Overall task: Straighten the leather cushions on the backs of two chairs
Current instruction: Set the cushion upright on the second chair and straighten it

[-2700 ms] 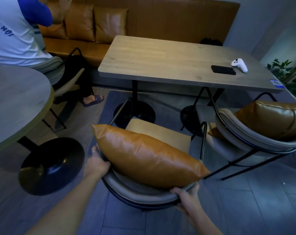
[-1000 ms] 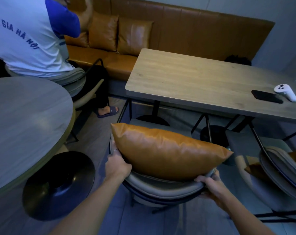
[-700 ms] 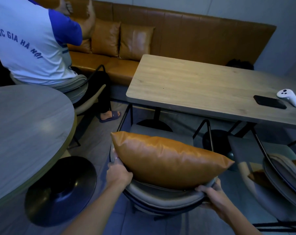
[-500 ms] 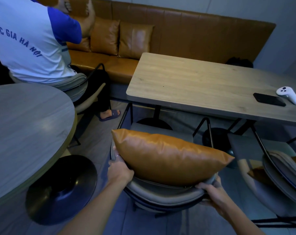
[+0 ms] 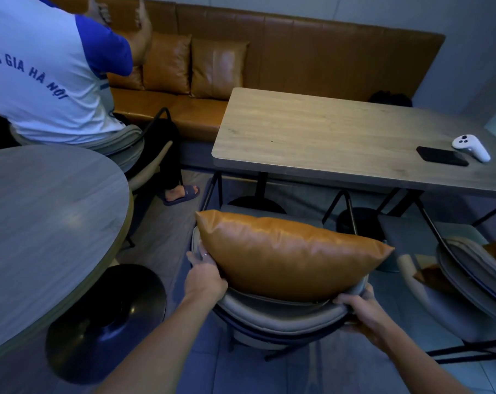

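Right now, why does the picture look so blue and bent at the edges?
Head view: dim, cool light tints the floor and the round table blue; the wide lens curves the rectangular table edge; soft glare streaks the leather cushion; both hands stay fairly sharp.

Phone (image 5: 442, 156) beside white controller (image 5: 471, 147)

One head camera is looking forward and down from just behind the chair (image 5: 281, 314), close over its backrest, facing across it toward the table (image 5: 340, 137) and the bench (image 5: 312, 58) beyond.
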Motion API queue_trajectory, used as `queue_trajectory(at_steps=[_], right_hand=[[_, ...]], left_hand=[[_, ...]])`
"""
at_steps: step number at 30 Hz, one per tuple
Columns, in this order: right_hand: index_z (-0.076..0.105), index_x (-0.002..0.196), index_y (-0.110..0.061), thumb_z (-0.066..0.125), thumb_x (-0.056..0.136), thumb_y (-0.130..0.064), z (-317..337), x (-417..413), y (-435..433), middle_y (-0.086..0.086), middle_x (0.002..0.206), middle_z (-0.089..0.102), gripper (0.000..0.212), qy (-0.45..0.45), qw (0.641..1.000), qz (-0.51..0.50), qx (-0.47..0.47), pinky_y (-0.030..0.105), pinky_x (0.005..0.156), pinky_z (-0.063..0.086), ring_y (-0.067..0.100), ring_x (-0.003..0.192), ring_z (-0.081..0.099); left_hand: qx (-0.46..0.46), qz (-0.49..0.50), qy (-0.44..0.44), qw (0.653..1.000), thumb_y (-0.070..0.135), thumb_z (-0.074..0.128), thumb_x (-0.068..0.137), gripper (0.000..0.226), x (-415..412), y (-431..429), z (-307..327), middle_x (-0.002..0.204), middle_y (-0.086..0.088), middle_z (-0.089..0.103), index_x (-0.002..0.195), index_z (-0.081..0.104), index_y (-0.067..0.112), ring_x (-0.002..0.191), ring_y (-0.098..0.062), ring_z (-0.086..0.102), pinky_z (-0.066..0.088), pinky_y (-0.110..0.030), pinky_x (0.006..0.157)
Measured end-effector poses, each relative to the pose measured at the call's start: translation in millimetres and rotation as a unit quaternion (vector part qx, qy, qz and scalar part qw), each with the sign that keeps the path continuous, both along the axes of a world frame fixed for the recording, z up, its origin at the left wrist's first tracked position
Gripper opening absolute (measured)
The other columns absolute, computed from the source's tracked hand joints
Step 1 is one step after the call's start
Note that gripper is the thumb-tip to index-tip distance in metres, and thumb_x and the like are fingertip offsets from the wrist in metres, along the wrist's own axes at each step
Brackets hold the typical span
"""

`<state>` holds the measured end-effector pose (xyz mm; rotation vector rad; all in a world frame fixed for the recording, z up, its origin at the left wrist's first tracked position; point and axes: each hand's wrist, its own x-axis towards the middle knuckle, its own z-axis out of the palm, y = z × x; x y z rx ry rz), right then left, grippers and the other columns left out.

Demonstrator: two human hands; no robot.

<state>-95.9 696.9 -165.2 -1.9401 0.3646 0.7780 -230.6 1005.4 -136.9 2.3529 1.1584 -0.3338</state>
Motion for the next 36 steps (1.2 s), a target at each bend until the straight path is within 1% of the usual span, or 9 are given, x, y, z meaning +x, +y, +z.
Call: queue_trajectory(at_steps=[4,7,11,14,18,25,29,33,36], right_hand=[[0.036,0.135,-0.025,0.073,0.085,-0.006,3,-5,4,0.016,0.119,0.063,0.065,-0.015,1.0,-0.001,-0.006,0.047,0.068,0.06,0.038,0.102,0.066],[0.035,0.133,-0.026,0.073,0.085,-0.005,7,-8,5,0.018,0.117,0.063,0.065,-0.009,1.0,-0.006,0.002,0.053,0.075,0.062,0.039,0.102,0.066],[0.034,0.136,-0.027,0.075,0.078,-0.009,10,-10,7,0.018,0.115,0.063,0.073,0.0,1.0,-0.012,0.009,0.056,0.078,0.063,0.039,0.1,0.067],[0.034,0.138,-0.027,0.073,0.083,-0.006,11,-12,8,0.019,0.115,0.064,0.07,-0.003,1.0,-0.016,0.011,0.056,0.08,0.063,0.04,0.101,0.067],[0.033,0.137,-0.03,0.072,0.084,-0.004,14,-13,8,0.019,0.116,0.064,0.07,0.004,1.0,-0.024,0.017,0.062,0.087,0.06,0.042,0.103,0.066],[0.04,0.139,-0.028,0.073,0.081,-0.001,16,-7,4,0.02,0.115,0.064,0.072,-0.001,0.999,-0.046,0.02,0.067,0.088,0.058,0.044,0.101,0.066],[0.04,0.139,-0.028,0.072,0.082,-0.001,16,-9,2,0.02,0.116,0.063,0.071,0.001,0.999,-0.048,0.024,0.064,0.087,0.059,0.044,0.103,0.065],[0.041,0.14,-0.026,0.071,0.082,0.0,15,-10,-1,0.019,0.114,0.063,0.07,-0.003,0.999,-0.05,0.019,0.057,0.081,0.061,0.042,0.098,0.065],[0.04,0.14,-0.026,0.071,0.081,0.002,14,-8,-2,0.02,0.117,0.063,0.072,-0.006,0.999,-0.05,0.02,0.06,0.081,0.061,0.044,0.101,0.065]], left_hand=[[0.011,-0.014,-0.003,1.0,0.026,0.064,0.091,0.086,-5,2,-2,0.163,-0.023,-0.003,0.156,0.012,0.005,0.119,-0.035,0.057,0.046,-0.034,0.09],[0.003,-0.017,-0.004,1.0,0.025,0.063,0.092,0.084,-6,3,-2,0.164,-0.023,-0.01,0.155,0.013,0.004,0.125,-0.037,0.052,0.044,-0.035,0.096],[0.001,-0.012,-0.014,1.0,0.024,0.064,0.091,0.09,-6,4,-3,0.164,-0.022,-0.01,0.157,0.006,0.006,0.126,-0.036,0.052,0.044,-0.035,0.099],[0.0,-0.013,-0.013,1.0,0.024,0.063,0.091,0.085,-7,3,-2,0.164,-0.022,-0.012,0.156,0.012,0.004,0.127,-0.037,0.051,0.043,-0.035,0.1],[0.003,-0.01,-0.012,1.0,0.025,0.064,0.091,0.084,-7,3,-3,0.164,-0.022,-0.007,0.155,0.015,0.003,0.125,-0.037,0.053,0.044,-0.035,0.097],[0.001,-0.008,-0.032,0.999,0.024,0.067,0.087,0.083,-3,-2,-5,0.161,-0.024,0.005,0.153,0.021,0.003,0.121,-0.037,0.056,0.046,-0.036,0.096],[0.007,-0.006,-0.035,0.999,0.026,0.068,0.088,0.084,-5,-4,-3,0.163,-0.022,0.001,0.154,0.02,0.004,0.121,-0.036,0.056,0.046,-0.034,0.094],[0.003,-0.007,-0.037,0.999,0.025,0.068,0.088,0.083,-6,-8,-4,0.164,-0.021,-0.001,0.154,0.021,0.005,0.119,-0.035,0.058,0.047,-0.034,0.093],[0.004,-0.004,-0.042,0.999,0.023,0.068,0.088,0.083,-4,-9,-3,0.163,-0.022,0.001,0.154,0.02,0.006,0.117,-0.034,0.059,0.047,-0.033,0.088]])
